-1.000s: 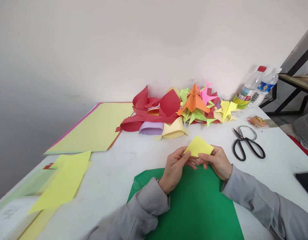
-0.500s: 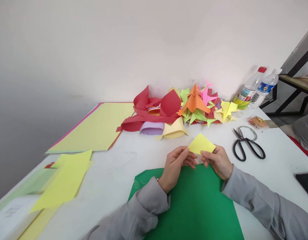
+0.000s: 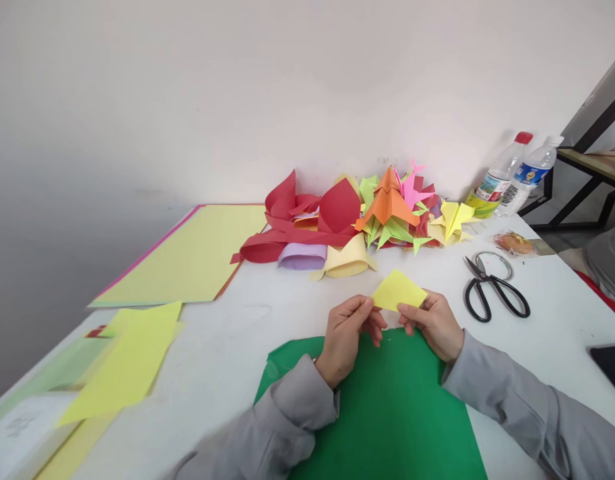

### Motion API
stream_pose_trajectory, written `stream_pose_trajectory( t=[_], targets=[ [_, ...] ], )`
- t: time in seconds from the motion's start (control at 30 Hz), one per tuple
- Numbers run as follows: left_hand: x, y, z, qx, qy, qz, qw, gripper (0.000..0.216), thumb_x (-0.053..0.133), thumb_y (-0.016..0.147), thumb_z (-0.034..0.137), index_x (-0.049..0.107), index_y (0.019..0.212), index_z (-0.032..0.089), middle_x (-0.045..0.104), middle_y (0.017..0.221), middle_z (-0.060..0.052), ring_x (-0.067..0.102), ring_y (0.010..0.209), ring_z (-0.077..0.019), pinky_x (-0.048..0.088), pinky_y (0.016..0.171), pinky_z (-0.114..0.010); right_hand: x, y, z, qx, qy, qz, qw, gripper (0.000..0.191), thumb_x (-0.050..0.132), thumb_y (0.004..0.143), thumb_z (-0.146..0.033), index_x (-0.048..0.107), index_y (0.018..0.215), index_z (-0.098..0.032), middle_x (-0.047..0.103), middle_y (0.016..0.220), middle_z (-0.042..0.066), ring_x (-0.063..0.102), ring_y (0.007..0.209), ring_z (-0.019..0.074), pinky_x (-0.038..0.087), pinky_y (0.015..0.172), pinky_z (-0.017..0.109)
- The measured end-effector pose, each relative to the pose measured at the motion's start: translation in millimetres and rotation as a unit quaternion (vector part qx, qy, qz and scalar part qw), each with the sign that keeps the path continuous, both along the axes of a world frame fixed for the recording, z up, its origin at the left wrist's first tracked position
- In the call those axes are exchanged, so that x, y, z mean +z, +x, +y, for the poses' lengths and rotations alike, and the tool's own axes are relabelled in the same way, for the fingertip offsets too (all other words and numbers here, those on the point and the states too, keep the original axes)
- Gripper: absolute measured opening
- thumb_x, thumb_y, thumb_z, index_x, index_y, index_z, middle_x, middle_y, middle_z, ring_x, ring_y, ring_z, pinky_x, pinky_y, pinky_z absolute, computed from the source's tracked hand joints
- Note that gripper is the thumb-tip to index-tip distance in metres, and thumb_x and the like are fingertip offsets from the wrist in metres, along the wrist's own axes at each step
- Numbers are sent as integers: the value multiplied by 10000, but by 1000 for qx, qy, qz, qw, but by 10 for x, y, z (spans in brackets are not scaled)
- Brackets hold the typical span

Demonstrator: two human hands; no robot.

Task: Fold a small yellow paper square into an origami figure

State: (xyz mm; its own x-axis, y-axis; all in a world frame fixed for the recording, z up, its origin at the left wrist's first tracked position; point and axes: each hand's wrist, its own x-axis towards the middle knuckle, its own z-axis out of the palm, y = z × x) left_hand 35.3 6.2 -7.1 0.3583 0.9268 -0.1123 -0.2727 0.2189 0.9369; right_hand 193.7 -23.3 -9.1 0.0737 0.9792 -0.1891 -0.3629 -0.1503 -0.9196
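A small yellow piece of paper (image 3: 399, 290), shaped like a diamond, is held up between my two hands. My left hand (image 3: 348, 333) pinches its left corner between thumb and index finger, the other fingers curled below. On the right side my right hand (image 3: 434, 321) grips the lower right edge, thumb on the near face and fingers partly hidden behind. Beneath both hands lies a large green sheet (image 3: 387, 407) on the white table (image 3: 217, 373). Whether the yellow paper is folded, I cannot tell.
Black-handled scissors (image 3: 494, 290) lie at the right by a tape roll (image 3: 502, 261). Folded paper planes (image 3: 390, 207) and red paper loops (image 3: 297, 220) pile against the wall. Two bottles (image 3: 527, 173) stand behind. Yellow sheets (image 3: 127, 367) and a large pale-yellow sheet (image 3: 187, 257) lie left.
The yellow paper and my left hand have shifted slightly left and down. Both hands keep their hold on it.
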Motion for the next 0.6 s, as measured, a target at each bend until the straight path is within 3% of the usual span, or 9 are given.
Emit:
stream_pose_trajectory(
  t=[0.37,0.6],
  targets=[
    [12,11,22,31,1,-26,999,408,569,789,536,571,731,132,630,569,-25,543,417,-120,451,376,-235,-19,4,2,-23,0,5,1000,350,828,577,-354,631,769,-139,644,532,-15,510,376,80,405,391,202],
    [6,6,21,4,13,11,1000,308,672,746,415,561,664,140,623,577,-2,528,421,-94,447,394,-214,-46,13,-6,-5,13,-28,1000,329,820,603,-356,622,753,-141,648,535,-13,505,373,79,383,380,196]
  ],
)
